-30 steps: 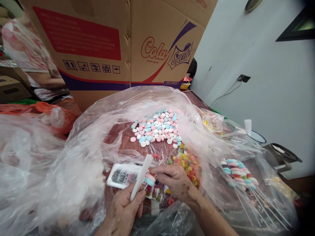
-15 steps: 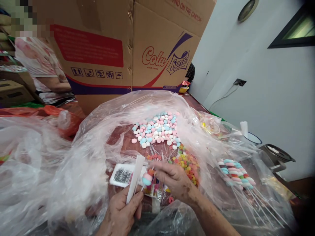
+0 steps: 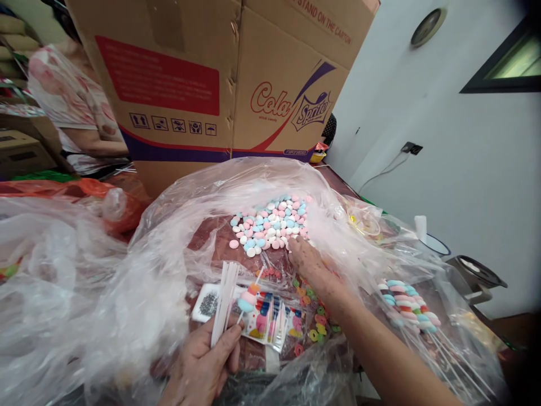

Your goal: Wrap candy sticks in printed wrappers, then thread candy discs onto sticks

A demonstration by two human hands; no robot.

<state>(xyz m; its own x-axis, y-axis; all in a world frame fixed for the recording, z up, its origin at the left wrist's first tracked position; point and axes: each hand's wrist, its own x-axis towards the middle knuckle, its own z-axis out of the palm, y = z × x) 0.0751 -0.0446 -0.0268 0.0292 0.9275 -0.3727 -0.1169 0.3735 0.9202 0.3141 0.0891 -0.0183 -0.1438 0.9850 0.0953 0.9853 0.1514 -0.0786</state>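
My left hand (image 3: 207, 355) grips a bundle of flat white sticks (image 3: 224, 301) together with a thin candy skewer (image 3: 247, 300). On that skewer sit an orange-red piece above pink and blue ones, and its bare tip points up. My right hand (image 3: 311, 268) stretches over the table, its fingertips at the near right edge of a pile of pink, blue and white candies (image 3: 266, 228). Whether a candy is between those fingers is hard to see. Below my right forearm lie yellow, green and red ring gummies (image 3: 320, 327), partly covered by it.
Colourful printed packets (image 3: 266, 321) lie in front of my left hand. Clear plastic sheeting (image 3: 139, 282) surrounds the candies. Filled candy skewers (image 3: 409, 304) rest at the right, near a dark jug (image 3: 475, 273). A large carton (image 3: 186, 129) stands behind; another person (image 3: 80, 113) sits left.
My right hand has left the skewer and moved forward to the pastel candy pile. My left hand still holds the sticks and skewer, slightly further left, uncovering the printed packets.
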